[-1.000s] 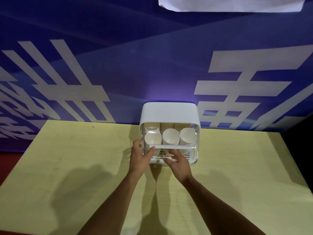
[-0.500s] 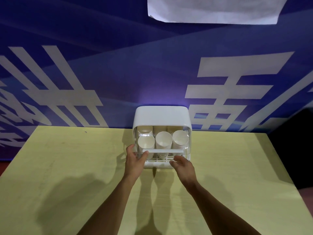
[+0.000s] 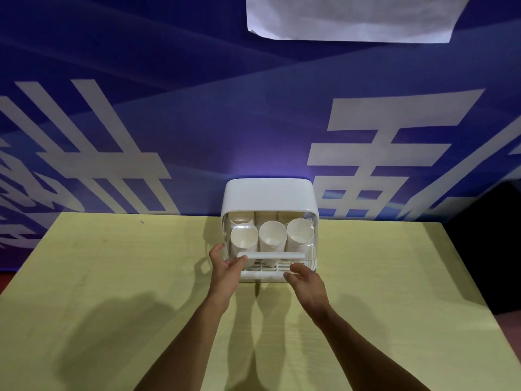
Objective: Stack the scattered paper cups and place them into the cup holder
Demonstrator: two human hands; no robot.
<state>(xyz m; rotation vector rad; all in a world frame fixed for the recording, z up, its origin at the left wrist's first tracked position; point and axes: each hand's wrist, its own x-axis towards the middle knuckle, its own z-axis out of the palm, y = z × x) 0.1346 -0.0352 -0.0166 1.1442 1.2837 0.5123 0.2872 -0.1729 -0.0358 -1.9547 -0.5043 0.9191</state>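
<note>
Cup holder: a white box with rounded corners, the cup holder (image 3: 269, 194) stood at the middle of the frame on the far edge of the table (image 3: 112, 277), its back against the wall.
Paper cups: the paper cups (image 3: 272, 239) sat inside the holder in stacks, three stacks in front showing their open mouths, with more stacks behind them in the upper part of the opening.
Front of holder: a white handle bar (image 3: 273, 255) ran across the clear front just below the cups; under it lay a white grid tray (image 3: 267, 268).
Left hand: the left hand (image 3: 225, 273) was at the holder's lower left corner, thumb laid on the left end of the bar and fingers curled round the left side, clamped on that corner.
Right hand: the right hand (image 3: 308, 285) was just below the holder's lower right front, fingers apart and loosely bent, holding nothing; whether the tips touched the tray edge could not be told.
Table: pale yellow-green, filling the lower half of the frame, with the arms' shadows at lower left and centre.
Backdrop: a blue banner (image 3: 197, 122) with large white characters filled the upper half.
Top edge: a white sheet (image 3: 352, 18) hung at the upper right of centre.
</note>
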